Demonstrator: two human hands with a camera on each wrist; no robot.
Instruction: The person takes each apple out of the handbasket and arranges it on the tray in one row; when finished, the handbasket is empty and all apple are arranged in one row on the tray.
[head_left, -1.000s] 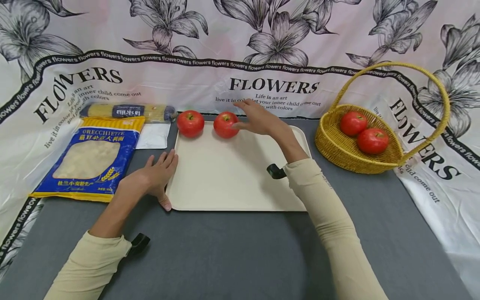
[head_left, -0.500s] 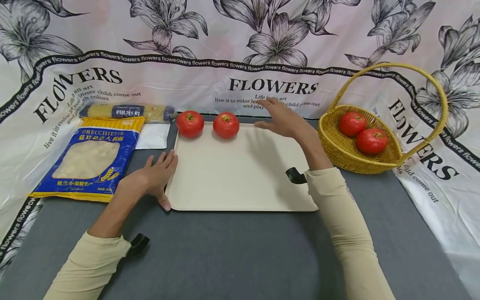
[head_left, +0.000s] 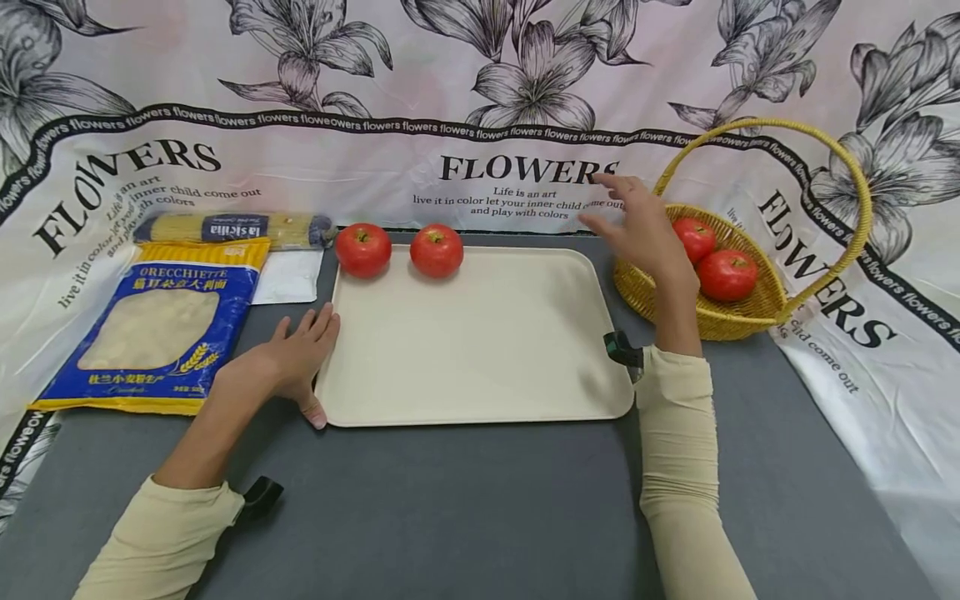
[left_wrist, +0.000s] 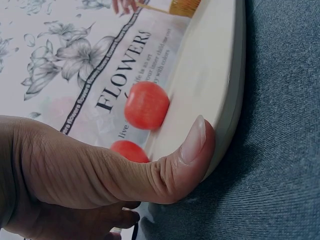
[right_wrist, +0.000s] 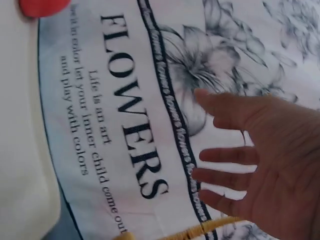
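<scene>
My left hand (head_left: 288, 360) rests with spread fingers against the left edge of a cream tray (head_left: 480, 350); in the left wrist view its thumb (left_wrist: 192, 145) lies at the tray's corner. Two red tomatoes sit at the tray's back left, a left tomato (head_left: 363, 250) and a right tomato (head_left: 437, 251). My right hand (head_left: 645, 229) is raised with nothing in it, fingers extended, overlapping the left side of a yellow wicker basket (head_left: 738, 327) in the head view. Inside that basket lie a front tomato (head_left: 727, 276) and a rear tomato (head_left: 693, 240), the latter partly hidden by the hand.
Left of the tray lies a blue and yellow bag of orecchiette pasta (head_left: 150, 325). Behind it are a packet of long pasta (head_left: 232, 228) and a white packet (head_left: 287, 277). The basket's tall handle (head_left: 862, 200) arches up before a flower-printed cloth (head_left: 337, 158). Everything stands on a grey tabletop (head_left: 450, 508).
My right hand has moved right, from beside the right tomato on the tray over to the basket. My left hand stays at the tray's edge. The head view has shifted slightly.
</scene>
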